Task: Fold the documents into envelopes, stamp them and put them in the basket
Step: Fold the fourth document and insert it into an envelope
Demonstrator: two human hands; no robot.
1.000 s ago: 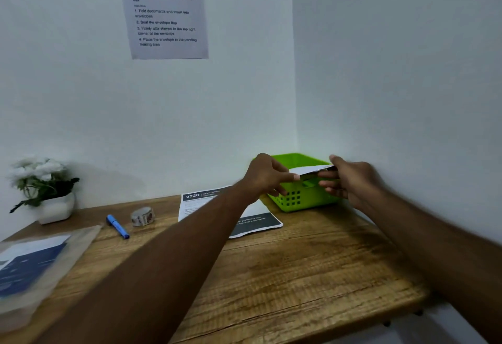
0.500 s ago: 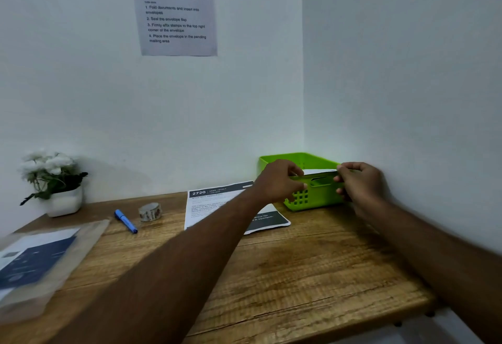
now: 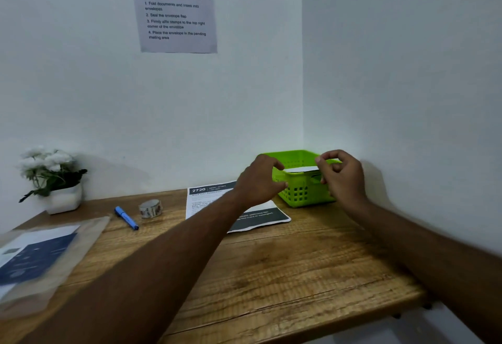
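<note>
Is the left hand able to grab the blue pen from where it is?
Probably yes: the left hand holds nothing, and the blue pen lies uncovered on the desk, with nothing blocking the way.

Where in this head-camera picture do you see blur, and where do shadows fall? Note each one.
Head view: the plastic sleeve of papers at lower left is smeared; the wall notice has soft top lines but readable numbered steps; the flower pot throws a shadow rightwards on the wall; the right hand shadows the side wall; light is dim and even, no glare.
</note>
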